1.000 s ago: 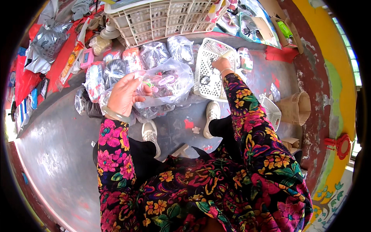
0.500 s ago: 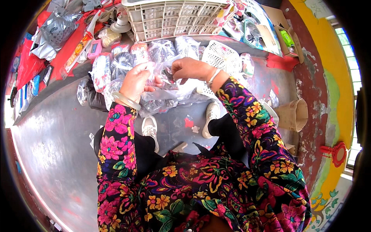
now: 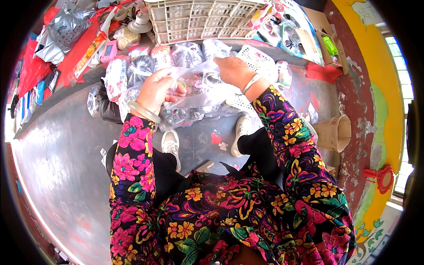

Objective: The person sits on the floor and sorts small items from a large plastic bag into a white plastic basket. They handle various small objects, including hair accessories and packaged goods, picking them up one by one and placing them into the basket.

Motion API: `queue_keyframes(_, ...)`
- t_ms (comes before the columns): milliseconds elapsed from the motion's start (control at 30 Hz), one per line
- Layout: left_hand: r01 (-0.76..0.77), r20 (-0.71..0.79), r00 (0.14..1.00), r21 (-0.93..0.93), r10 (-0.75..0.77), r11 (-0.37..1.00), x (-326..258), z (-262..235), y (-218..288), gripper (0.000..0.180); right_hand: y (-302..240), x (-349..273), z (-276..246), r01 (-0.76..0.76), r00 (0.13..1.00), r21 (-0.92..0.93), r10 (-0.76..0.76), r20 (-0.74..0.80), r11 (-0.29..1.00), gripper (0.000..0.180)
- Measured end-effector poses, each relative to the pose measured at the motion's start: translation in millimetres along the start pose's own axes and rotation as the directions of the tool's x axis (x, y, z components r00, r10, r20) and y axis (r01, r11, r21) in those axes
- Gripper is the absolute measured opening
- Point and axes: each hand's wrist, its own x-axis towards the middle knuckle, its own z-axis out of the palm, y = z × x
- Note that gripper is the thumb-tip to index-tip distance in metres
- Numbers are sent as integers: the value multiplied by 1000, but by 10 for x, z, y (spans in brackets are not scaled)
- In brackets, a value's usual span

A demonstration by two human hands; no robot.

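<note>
Between my hands a clear plastic bag (image 3: 196, 98) is stretched wide, its upper edge pulled taut. My left hand (image 3: 155, 92) grips the bag's left side, thumb against fingers. On the other side, my right hand (image 3: 236, 70) is closed on the right part of the edge. Small colourful items show through the film, too blurred to name. Beyond and below it lie several filled clear bags, among them a bag with dark contents (image 3: 140, 70) and a bag with red and white contents (image 3: 116, 78).
A beige plastic crate (image 3: 203, 22) stands at the back. A white perforated basket (image 3: 258, 62) is right of the bags, and a cardboard box (image 3: 336, 132) stands farther right by the wall. Grey and red plastic bags lie at the far left. My shoes (image 3: 170, 143) are on the grey floor.
My right hand has moved right and slightly up, drawing the bag's edge out taut. My left hand has stayed nearly in place, holding its side.
</note>
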Motion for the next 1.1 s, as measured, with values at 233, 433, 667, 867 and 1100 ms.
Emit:
queue_keyframes(233,127,51,989,197,-139,972,74,-56,-44,17,3,-80,55,46,994,-9,-47,-101,999,46)
queue_keyframes(433,128,23,992,16,-128,992,42,-14,-5,20,-49,-179,-94,72,992,-20,-74,-101,997,41)
queue_keyframes(667,112,7,994,-163,-112,980,80,-46,8,28,410,-166,-505,-18,999,751,41,-12,660,29)
queue_keyframes(867,83,18,997,-140,-81,987,50,13,57,29,1660,83,357,-247,969,318,224,108,915,21)
queue_keyframes(1100,86,61,995,-125,-79,988,62,65,85,30,1501,-254,1369,-389,913,46,378,155,920,30)
